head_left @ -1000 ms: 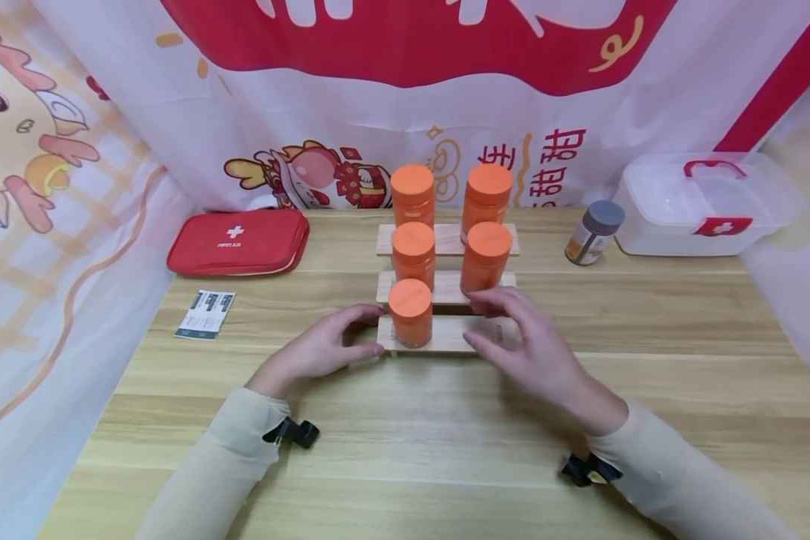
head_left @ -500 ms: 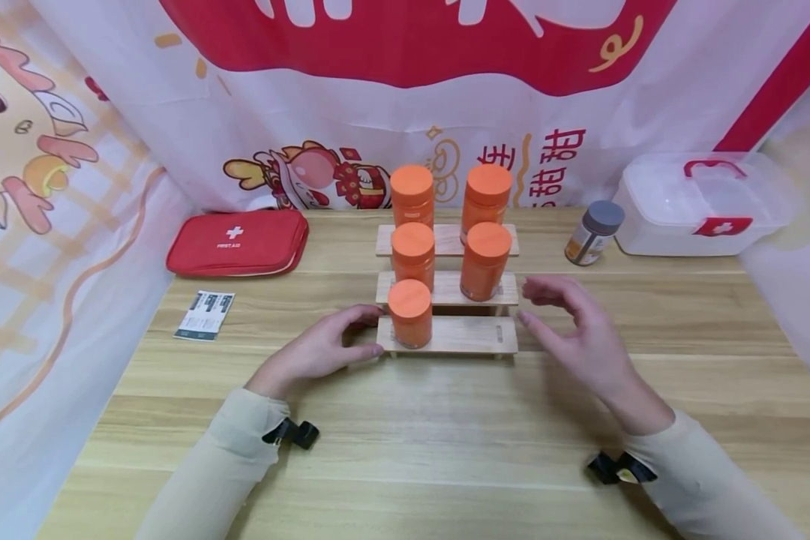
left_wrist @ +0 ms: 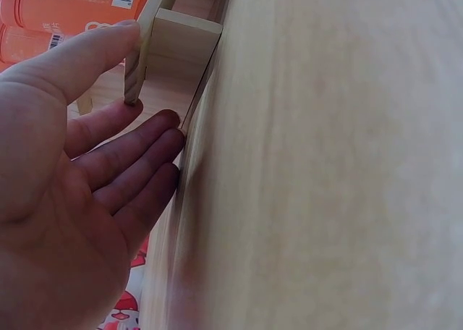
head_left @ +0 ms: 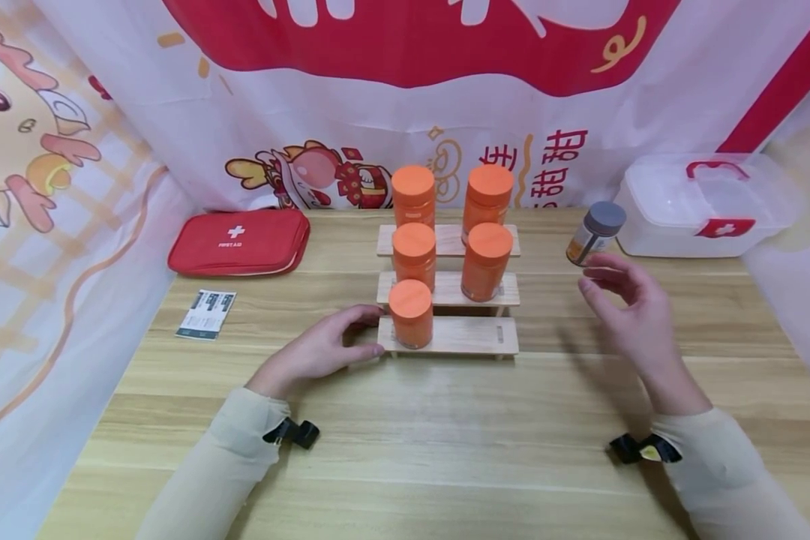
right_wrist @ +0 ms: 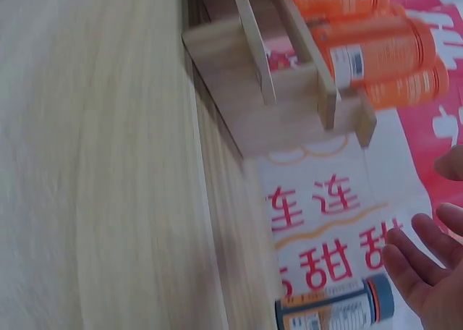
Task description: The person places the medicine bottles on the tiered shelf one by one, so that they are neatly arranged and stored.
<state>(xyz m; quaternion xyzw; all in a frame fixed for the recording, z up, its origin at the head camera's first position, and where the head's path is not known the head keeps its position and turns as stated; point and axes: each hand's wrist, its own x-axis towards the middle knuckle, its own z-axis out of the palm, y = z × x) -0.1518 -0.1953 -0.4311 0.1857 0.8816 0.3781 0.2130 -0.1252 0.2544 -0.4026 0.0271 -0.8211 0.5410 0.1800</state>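
Observation:
A three-step wooden stand [head_left: 469,335] bears several orange-capped orange bottles [head_left: 412,315], two on each of the upper steps and one at the left of the lowest. My left hand [head_left: 320,346] holds the lowest step's left end, thumb [left_wrist: 108,44] on one edge and index finger on the other; its other fingers extend beneath. To the right, my right hand [head_left: 631,315] is in the air with loosely bent fingers and holds nothing. Its fingertips come near a grey-capped bottle [head_left: 595,232], which stands upright on the table. The right wrist view shows only part of this hand [right_wrist: 434,272].
A red first-aid pouch [head_left: 238,244] lies at the back left, a small printed card [head_left: 205,315] in front of it. Behind the grey-capped bottle is a translucent white first-aid box [head_left: 705,214]. Printed cloth [head_left: 351,105] hangs along the table's back.
My right hand has moved right, away from the orange bottle on the middle step and over towards the grey-capped bottle. The left hand stays at the stand.

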